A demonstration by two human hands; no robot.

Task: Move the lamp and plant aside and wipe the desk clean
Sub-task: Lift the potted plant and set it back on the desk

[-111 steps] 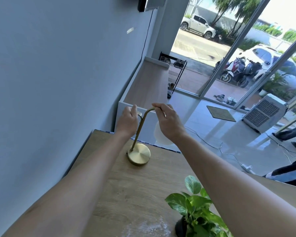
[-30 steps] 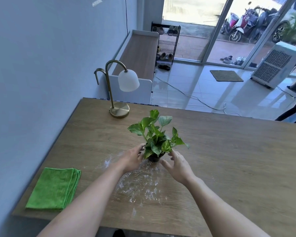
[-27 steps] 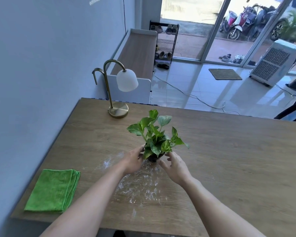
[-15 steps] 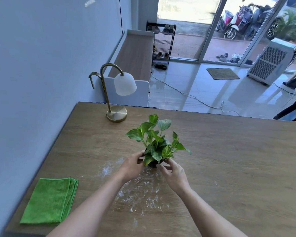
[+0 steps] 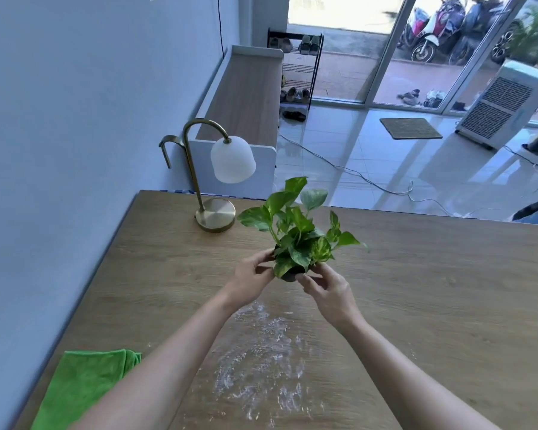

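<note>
A small green leafy plant [image 5: 298,234] in a dark pot is held between both hands over the wooden desk [image 5: 432,290]. My left hand [image 5: 250,279] grips the pot from the left and my right hand [image 5: 328,288] from the right. The pot is mostly hidden by leaves and fingers. A brass lamp [image 5: 213,181] with a white shade stands at the desk's far left corner. White powdery smears [image 5: 261,355] cover the desk in front of me. A folded green cloth [image 5: 84,386] lies at the near left.
A blue-grey wall [image 5: 75,150] runs along the desk's left side. Beyond the far edge are a white bench [image 5: 246,88], a shoe rack [image 5: 298,69], a floor cable [image 5: 370,181], a doormat and an air cooler [image 5: 503,110] by glass doors.
Earlier both hands were on the lamp at the far corner. Since then they have closed on the plant pot and carried it away from the smears, towards the far side.
</note>
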